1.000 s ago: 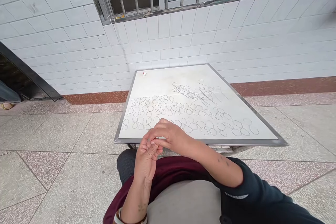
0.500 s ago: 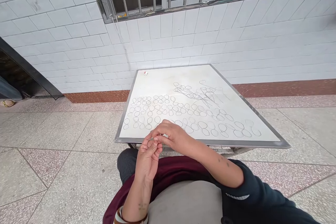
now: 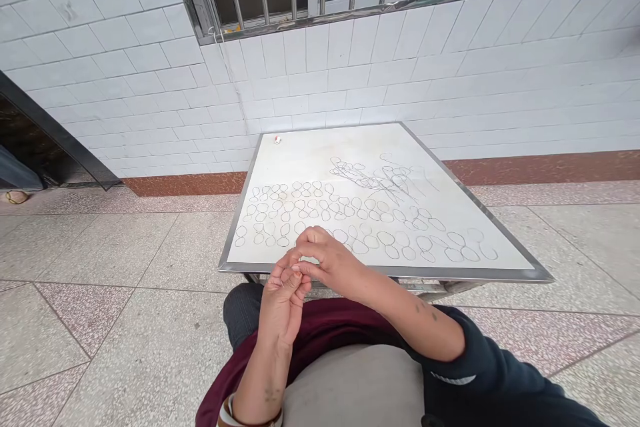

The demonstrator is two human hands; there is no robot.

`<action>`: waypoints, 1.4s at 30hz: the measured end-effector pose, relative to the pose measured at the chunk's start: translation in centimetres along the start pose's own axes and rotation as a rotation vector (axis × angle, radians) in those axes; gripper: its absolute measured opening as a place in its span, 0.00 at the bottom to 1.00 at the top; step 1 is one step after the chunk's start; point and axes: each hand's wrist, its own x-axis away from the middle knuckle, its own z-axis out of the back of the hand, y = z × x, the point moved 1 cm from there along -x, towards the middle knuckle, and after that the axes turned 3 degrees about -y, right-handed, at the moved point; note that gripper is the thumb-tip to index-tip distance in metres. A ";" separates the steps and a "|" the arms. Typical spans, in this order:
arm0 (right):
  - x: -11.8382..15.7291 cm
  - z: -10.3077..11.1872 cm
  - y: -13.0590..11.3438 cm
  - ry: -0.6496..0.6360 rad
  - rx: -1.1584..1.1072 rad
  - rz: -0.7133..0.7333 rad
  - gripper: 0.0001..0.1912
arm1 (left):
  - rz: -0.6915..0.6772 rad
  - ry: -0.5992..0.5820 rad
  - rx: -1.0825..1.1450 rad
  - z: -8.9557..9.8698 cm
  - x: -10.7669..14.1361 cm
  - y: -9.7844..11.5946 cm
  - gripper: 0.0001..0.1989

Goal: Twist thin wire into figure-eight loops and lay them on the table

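Observation:
My left hand (image 3: 284, 295) is closed in a pinch, thumb against fingers, in front of the table's near edge. A thin wire loop (image 3: 283, 282) is held there, mostly hidden by the fingers. From the right, my right hand (image 3: 327, 260) reaches over and meets the left fingertips, its thumb and fingers pinched at the same spot. Just beyond the hands, rows of thin dark wire loops (image 3: 386, 238), many in figure-eight pairs, lie on the white tabletop (image 3: 305, 153).
A tangled heap of similar wire (image 3: 375, 180) lies farther back on the table. Near the far left corner sits a small white and red object (image 3: 277, 140). The metal table rim (image 3: 425, 273) runs close to my hands. Behind stands a tiled wall (image 3: 320, 90) with a barred window.
My fingers have shifted slightly around the loop, and less of its ring shows. The right hand's fingers arch a little higher. The wire on the table looks the same.

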 end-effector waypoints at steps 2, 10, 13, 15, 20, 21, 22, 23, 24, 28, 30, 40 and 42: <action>0.1 -0.1 0.0 0.030 -0.027 -0.021 0.04 | -0.048 -0.016 -0.037 0.0 0.0 0.1 0.20; 0.7 -0.2 0.5 0.175 -0.249 -0.268 0.12 | -0.181 -0.041 -0.136 -0.5 0.3 0.8 0.26; 1.2 -1.0 0.6 0.074 -0.510 -0.405 0.15 | -0.230 -0.014 -0.102 -0.4 0.1 0.9 0.26; 1.6 -1.8 0.4 -0.003 -0.732 -0.472 0.15 | -0.259 0.009 -0.089 -0.3 0.1 1.0 0.26; 1.8 -3.8 -0.3 0.056 -1.078 -0.508 0.15 | -0.291 -0.005 -0.115 -0.4 0.4 1.2 0.24; 1.8 -4.1 -0.3 0.085 -1.104 -0.492 0.14 | -0.297 -0.015 -0.130 -0.5 0.5 1.2 0.23; 1.7 -4.3 -0.2 0.111 -1.120 -0.475 0.12 | -0.307 -0.018 -0.145 -0.6 0.5 1.2 0.23; 1.7 -4.4 -0.1 0.133 -1.132 -0.461 0.11 | -0.317 -0.015 -0.160 -0.6 0.6 1.1 0.22; 1.7 -4.5 0.0 0.148 -1.141 -0.453 0.11 | -0.329 -0.006 -0.173 -0.7 0.6 1.1 0.22; 1.6 -4.9 0.2 0.158 -1.157 -0.447 0.11 | -0.382 0.044 -0.195 -0.5 0.7 0.9 0.21; 1.6 -5.0 0.1 0.161 -1.144 -0.453 0.11 | -0.402 0.059 -0.203 -0.3 0.7 0.8 0.21; 1.5 -4.4 -1.0 0.183 -1.242 -0.537 0.14 | -0.411 0.005 -0.218 0.2 0.8 0.7 0.20; 1.5 -4.4 -1.1 0.185 -1.241 -0.525 0.14 | -0.405 -0.012 -0.213 0.3 0.7 0.6 0.19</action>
